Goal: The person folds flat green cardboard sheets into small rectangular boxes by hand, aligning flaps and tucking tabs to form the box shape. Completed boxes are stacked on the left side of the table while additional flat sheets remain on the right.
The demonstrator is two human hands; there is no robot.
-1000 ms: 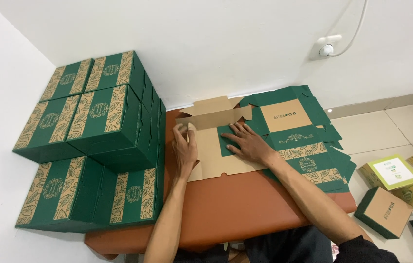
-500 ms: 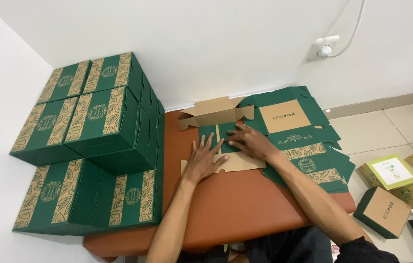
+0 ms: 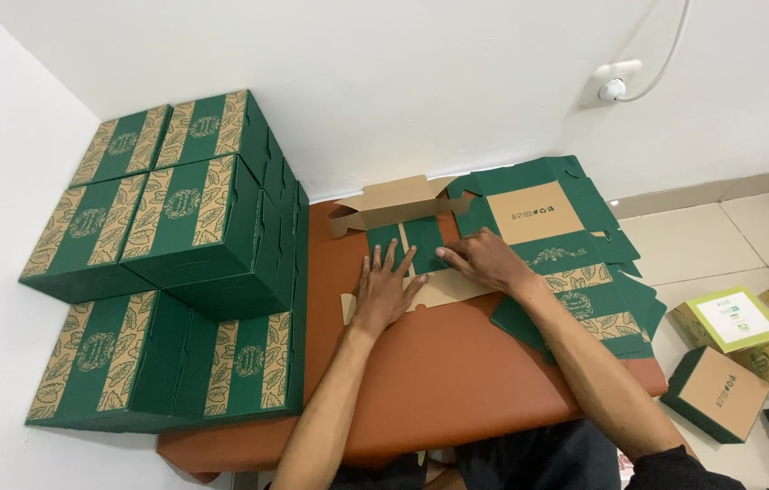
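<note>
My left hand [image 3: 384,289] lies flat with fingers spread on a partly folded cardboard box blank [image 3: 407,238], green on the outside and plain brown inside. My right hand [image 3: 486,261] presses the same blank from the right, fingers bent over a folded green panel. The blank rests on an orange-brown table [image 3: 448,381]. To its right a pile of flat green box blanks [image 3: 575,272] spreads over the table's right side, one with a brown panel facing up.
Several assembled green boxes with gold leaf bands [image 3: 176,263] are stacked at the left against the white wall. On the tiled floor at the right lie smaller boxes [image 3: 729,318], one brown-lidded [image 3: 715,392]. A wall socket with a cable [image 3: 613,86] sits above.
The brown inner side of the blank faced up a second ago; a green panel has been folded over it. My left hand slid right and flattened onto the fold.
</note>
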